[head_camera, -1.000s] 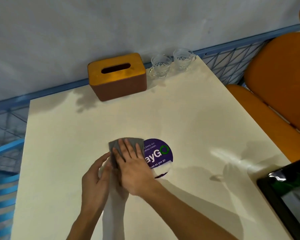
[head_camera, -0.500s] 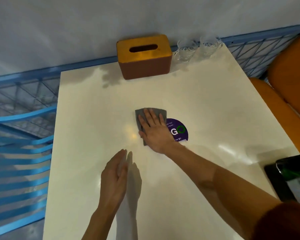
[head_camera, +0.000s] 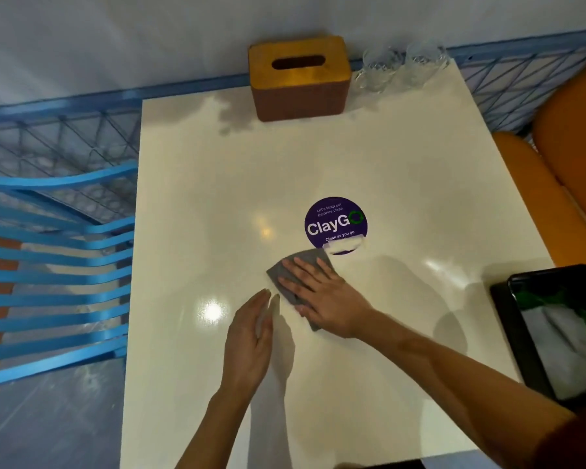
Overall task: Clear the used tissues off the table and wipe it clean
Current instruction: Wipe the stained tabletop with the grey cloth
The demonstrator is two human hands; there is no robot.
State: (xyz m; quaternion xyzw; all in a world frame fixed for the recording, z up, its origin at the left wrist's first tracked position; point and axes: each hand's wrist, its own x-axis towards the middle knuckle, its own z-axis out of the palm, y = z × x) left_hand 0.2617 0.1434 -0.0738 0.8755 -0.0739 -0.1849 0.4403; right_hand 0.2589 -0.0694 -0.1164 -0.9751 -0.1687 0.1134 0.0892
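Note:
My right hand (head_camera: 322, 296) lies flat, fingers straight, pressing a grey cloth (head_camera: 286, 277) onto the cream table (head_camera: 217, 184) just below a round purple ClayGo sticker (head_camera: 335, 225). Part of the cloth is hidden under the palm. My left hand (head_camera: 251, 336) stands on its edge on the table just left of the cloth, fingers straight, holding nothing. No tissues lie on the tabletop.
A brown tissue box (head_camera: 298, 79) with a wooden lid and two glass cups (head_camera: 400, 66) stand at the far edge. A black bin (head_camera: 555, 333) with white tissue inside sits at the right. A blue slatted chair (head_camera: 55, 265) stands left, orange seats (head_camera: 555, 164) right.
My right hand has dragged the cloth down off the sticker, which now shows fully. My left hand, which was against the cloth a second ago, stays just left of it.

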